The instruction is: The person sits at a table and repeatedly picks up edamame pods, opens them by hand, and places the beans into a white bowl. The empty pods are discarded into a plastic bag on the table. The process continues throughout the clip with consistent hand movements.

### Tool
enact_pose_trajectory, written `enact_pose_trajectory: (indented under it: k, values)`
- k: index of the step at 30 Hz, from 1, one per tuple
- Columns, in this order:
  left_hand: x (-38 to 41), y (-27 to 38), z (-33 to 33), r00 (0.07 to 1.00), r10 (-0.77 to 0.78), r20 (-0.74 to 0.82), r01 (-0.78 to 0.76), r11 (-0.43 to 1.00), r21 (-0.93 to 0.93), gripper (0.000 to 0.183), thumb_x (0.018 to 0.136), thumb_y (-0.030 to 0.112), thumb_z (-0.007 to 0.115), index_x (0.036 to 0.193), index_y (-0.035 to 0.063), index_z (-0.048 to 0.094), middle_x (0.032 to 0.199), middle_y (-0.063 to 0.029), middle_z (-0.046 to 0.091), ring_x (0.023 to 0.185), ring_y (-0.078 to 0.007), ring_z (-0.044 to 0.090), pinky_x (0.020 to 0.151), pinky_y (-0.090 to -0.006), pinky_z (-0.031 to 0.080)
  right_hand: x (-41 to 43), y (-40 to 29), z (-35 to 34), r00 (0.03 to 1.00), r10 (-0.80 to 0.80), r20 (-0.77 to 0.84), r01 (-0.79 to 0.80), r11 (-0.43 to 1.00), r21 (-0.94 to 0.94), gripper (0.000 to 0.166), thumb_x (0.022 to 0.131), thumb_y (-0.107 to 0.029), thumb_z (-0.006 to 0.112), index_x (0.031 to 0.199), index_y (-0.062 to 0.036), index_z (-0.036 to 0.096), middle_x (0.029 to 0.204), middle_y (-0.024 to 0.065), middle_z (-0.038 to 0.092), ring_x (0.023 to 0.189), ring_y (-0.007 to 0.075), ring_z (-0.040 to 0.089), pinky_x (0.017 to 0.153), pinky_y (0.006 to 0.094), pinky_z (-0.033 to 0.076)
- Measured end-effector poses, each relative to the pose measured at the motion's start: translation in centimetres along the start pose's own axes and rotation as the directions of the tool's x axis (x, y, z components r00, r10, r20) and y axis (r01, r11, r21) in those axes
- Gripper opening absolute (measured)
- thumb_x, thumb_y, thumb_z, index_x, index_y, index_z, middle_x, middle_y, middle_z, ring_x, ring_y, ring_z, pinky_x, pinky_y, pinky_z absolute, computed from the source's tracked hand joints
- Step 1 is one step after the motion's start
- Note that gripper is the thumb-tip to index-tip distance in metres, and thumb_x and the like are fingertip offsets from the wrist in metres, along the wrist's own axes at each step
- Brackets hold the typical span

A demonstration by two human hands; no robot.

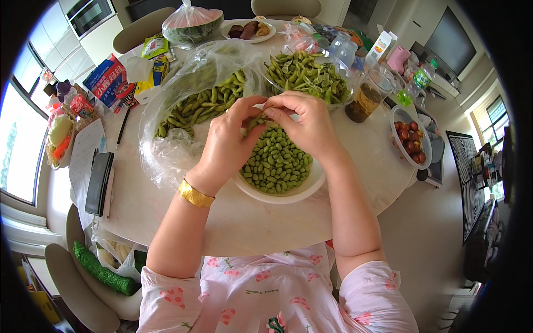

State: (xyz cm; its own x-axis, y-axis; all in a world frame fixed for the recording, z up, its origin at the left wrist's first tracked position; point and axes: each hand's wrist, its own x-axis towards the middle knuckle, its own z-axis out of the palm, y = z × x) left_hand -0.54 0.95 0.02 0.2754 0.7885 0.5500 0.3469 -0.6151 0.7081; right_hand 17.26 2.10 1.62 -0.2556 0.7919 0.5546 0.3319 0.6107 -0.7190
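Observation:
My left hand and my right hand meet above a white bowl of shelled green soybeans. Between their fingertips they grip an edamame pod, partly hidden by the fingers. A clear plastic bag holding whole edamame pods lies open to the left of the bowl. Beyond my right hand, a clear bowl holds a heap of green pods and husks. A gold bracelet is on my left wrist.
Behind stand a wrapped watermelon half and a plate of food. At right are a jug of brown liquid, a plastic bottle and a bowl of reddish-brown round fruit. Phone, pencil, paper and packets lie left.

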Motion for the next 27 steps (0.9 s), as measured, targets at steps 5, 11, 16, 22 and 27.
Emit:
enact_pose_trajectory:
  k: [5, 11, 16, 22, 27]
  values:
    - [-0.05, 0.01, -0.02, 0.999, -0.051, 0.008, 0.051, 0.999, -0.006, 0.043, 0.08, -0.005, 0.07, 0.12, 0.0028, 0.055, 0.1, -0.0142, 0.071, 0.088, -0.0257, 0.069, 0.076, -0.033, 0.054, 0.08, 0.19, 0.0, 1.0, -0.011, -0.003, 0.011, 1.0, 0.026, 0.012, 0.085, -0.004, 0.069, 0.094, 0.0045, 0.07, 0.084, 0.0129, 0.068, 0.072, 0.0205, 0.067, 0.065, 0.0296, 0.053]
    - [0.08, -0.02, 0.03, 0.99, -0.139, 0.019, 0.14, 0.979, -0.148, 0.046, 0.08, -0.006, 0.069, 0.123, 0.0038, 0.055, 0.101, -0.0135, 0.071, 0.089, -0.0225, 0.069, 0.078, -0.031, 0.054, 0.08, 0.03, -0.13, 0.999, -0.019, -0.03, 0.02, 1.0, 0.009, 0.012, 0.084, -0.004, 0.07, 0.093, 0.0042, 0.07, 0.083, 0.0117, 0.068, 0.07, 0.0188, 0.067, 0.063, 0.0278, 0.053]
    - [-0.04, 0.23, -0.1, 0.99, -0.14, 0.024, 0.142, 0.985, -0.096, 0.05, 0.081, -0.009, 0.066, 0.127, 0.005, 0.052, 0.105, -0.0158, 0.071, 0.092, -0.0253, 0.071, 0.081, -0.0326, 0.055, 0.05, -0.06, -0.19, 0.999, -0.02, -0.034, 0.019, 1.0, -0.023, 0.013, 0.086, -0.007, 0.071, 0.093, 0.0032, 0.07, 0.085, 0.0082, 0.068, 0.071, 0.0128, 0.063, 0.062, 0.025, 0.05]
    - [-0.16, 0.2, 0.3, 0.996, -0.086, -0.033, 0.083, 0.992, -0.092, 0.062, 0.082, -0.016, 0.057, 0.138, 0.0077, 0.044, 0.121, -0.0206, 0.065, 0.108, -0.0289, 0.067, 0.087, -0.0356, 0.056, -0.04, -0.4, 0.07, 0.995, 0.097, -0.025, -0.096, 0.995, 0.038, 0.014, 0.088, -0.007, 0.069, 0.094, 0.005, 0.069, 0.084, 0.0087, 0.068, 0.067, 0.013, 0.066, 0.058, 0.024, 0.051]
    - [-0.22, -0.23, 0.25, 0.996, -0.087, -0.008, 0.085, 0.986, -0.142, 0.069, 0.081, -0.02, 0.053, 0.142, 0.0087, 0.04, 0.131, -0.0234, 0.058, 0.116, -0.0308, 0.062, 0.091, -0.0353, 0.055, -0.18, -0.5, 0.25, 0.952, 0.298, 0.062, -0.304, 0.922, 0.24, 0.015, 0.093, -0.007, 0.064, 0.098, 0.0064, 0.065, 0.086, 0.0106, 0.07, 0.07, 0.0153, 0.071, 0.061, 0.0251, 0.056]
